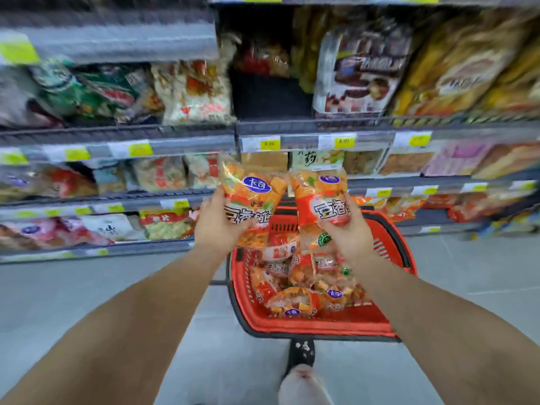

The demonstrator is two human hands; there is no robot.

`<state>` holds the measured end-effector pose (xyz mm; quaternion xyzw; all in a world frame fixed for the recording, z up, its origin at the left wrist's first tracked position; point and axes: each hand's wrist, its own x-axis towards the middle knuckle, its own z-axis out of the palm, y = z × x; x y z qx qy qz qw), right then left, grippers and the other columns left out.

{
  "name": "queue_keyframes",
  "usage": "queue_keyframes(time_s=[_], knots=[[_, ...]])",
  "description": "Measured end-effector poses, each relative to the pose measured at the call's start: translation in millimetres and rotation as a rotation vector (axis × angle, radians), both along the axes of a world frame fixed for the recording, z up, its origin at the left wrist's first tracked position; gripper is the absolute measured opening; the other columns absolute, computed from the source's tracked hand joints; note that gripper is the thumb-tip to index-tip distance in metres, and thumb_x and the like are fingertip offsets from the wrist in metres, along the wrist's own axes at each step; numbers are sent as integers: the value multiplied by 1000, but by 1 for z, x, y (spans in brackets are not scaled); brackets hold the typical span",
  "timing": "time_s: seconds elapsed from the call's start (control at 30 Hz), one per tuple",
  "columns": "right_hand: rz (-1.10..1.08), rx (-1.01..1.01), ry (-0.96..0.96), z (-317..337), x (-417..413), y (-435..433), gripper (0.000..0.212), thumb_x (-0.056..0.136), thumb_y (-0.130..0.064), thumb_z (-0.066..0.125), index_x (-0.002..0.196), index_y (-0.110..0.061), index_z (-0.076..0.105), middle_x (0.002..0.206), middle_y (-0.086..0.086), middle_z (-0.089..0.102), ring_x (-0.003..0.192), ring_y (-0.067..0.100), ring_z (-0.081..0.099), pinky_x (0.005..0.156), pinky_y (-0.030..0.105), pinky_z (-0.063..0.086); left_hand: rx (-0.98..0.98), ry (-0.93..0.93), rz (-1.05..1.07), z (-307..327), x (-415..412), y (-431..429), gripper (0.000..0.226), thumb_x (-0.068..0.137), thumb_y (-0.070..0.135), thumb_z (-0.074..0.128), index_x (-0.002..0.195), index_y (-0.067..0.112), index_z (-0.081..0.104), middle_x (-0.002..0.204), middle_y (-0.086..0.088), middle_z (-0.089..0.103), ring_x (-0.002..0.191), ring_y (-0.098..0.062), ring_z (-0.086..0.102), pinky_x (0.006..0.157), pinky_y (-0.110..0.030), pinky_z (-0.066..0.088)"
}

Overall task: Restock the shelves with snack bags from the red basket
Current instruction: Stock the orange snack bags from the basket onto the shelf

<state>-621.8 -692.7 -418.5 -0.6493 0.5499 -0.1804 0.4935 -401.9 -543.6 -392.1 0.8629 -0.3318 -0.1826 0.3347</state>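
Blurred shelves (117, 135) (snacks, probably); left hand (217, 226) fingers clasp left bag (248, 197), right hand (349, 233) fingers right bag (320, 197), both upright, logos topmost.

Glossy plastic snack bags (251, 197), slotted plastic basket (391, 252).

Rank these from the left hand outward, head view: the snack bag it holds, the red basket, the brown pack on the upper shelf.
1. Snack bag, gripped in the left hand.
2. Red basket, just below and to the right.
3. Brown pack, up on the right shelf.
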Motion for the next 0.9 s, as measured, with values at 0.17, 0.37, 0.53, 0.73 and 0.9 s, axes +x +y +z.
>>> queue_keyframes(time_s=[0.17, 0.37, 0.53, 0.73, 0.9], knots=[[-83, -308, -90, 76, 16, 58, 74, 70, -49, 75, 134, -43, 37, 104, -19, 63, 104, 15, 62, 88, 34, 48, -178, -135, -26, 78, 19, 55, 80, 64, 44, 83, 128, 14, 48, 117, -10, 53, 114, -25, 42, 86, -28, 33], [-141, -483, -213, 176, 45, 145, 83, 70, -51, 75, 140, -42, 32, 119, -8, 63, 104, 3, 61, 85, 25, 50, -396, -224, -45, 187, 55, 150, 74, 64, 43, 84, 126, 20, 53, 114, -5, 57, 112, -17, 43, 87, -26, 38], [-135, -561, -370, 263, 78, 199, 78, 68, -50, 77, 133, -45, 33, 114, -19, 55, 107, 15, 55, 81, 41, 49, -646, -201, 25, 274, 85, 210, 63, 64, 36, 87, 117, 22, 56, 111, 2, 64, 105, -18, 59, 88, -35, 49], [-126, -679, -428, 344, 121, 232, 79, 68, -59, 74, 133, -46, 31, 108, -22, 44, 102, 8, 40, 80, 32, 37, -787, -283, 70, 354, 118, 248, 60, 64, 41, 86, 113, 31, 52, 112, 5, 58, 107, -15, 53, 87, -35, 48], [-87, -784, -436, 392, 157, 229, 79, 68, -60, 72, 134, -47, 32, 118, -19, 48, 109, 9, 43, 83, 31, 39, -840, -301, 113, 392, 144, 245, 57, 61, 42, 86, 107, 32, 54, 92, 19, 61, 80, 7, 57, 63, -15, 44]])
